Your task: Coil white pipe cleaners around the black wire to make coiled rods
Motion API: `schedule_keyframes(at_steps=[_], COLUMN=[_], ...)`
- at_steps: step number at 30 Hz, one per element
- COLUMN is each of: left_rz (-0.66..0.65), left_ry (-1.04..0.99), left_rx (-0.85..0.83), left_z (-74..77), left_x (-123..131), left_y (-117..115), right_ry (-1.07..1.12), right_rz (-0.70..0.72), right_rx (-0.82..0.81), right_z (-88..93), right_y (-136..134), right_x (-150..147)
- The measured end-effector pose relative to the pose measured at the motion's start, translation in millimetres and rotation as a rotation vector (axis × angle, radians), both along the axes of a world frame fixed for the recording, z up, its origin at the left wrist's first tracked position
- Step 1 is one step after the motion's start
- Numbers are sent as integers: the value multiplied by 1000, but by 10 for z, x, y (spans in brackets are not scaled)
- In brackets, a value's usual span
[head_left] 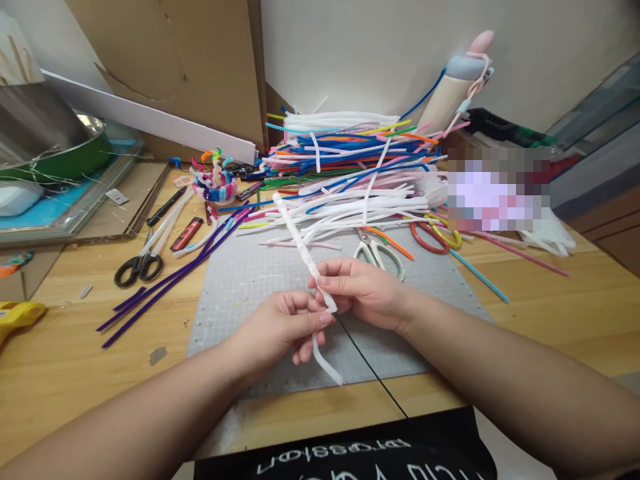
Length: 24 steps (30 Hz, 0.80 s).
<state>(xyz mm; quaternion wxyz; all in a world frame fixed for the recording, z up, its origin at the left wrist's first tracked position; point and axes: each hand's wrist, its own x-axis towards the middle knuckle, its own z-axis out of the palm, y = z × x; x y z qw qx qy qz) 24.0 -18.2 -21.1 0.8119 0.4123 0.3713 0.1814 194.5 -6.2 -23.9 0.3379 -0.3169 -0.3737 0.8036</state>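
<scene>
Both my hands meet over a grey cutting mat point(240, 293). My left hand point(280, 327) and my right hand point(365, 290) pinch a white pipe cleaner point(300, 247) that is wound round a thin stem. Its upper end points up and left toward the pile; a loose white tail point(327, 363) hangs below my left fingers. A thin black wire point(370, 367) runs from the hands toward my body.
A big pile of coloured pipe cleaners point(350, 167) lies behind the mat. White-handled scissors point(377, 253) and black scissors point(140, 267) lie on the wooden table, with purple pipe cleaners point(170, 280), a wound multicolour ring point(217, 187) and a yellow tool point(17, 313) at left.
</scene>
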Motion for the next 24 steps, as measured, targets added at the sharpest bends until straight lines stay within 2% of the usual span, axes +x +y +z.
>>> schedule_keyframes(at_steps=[7, 16, 19, 24], left_rz=[-13, 50, 67, 114], left_ry=[-116, -72, -46, 93], left_rx=[-86, -105, -41, 189], left_z=[16, 16, 18, 78], left_x=[7, 26, 52, 60], left_y=[-18, -29, -52, -56], right_ry=[-24, -51, -67, -113], right_rz=[-59, -44, -35, -90], right_rx=[19, 18, 59, 173], right_z=[22, 12, 52, 144], right_y=[-1, 3, -11, -30], right_x=[-3, -10, -47, -96])
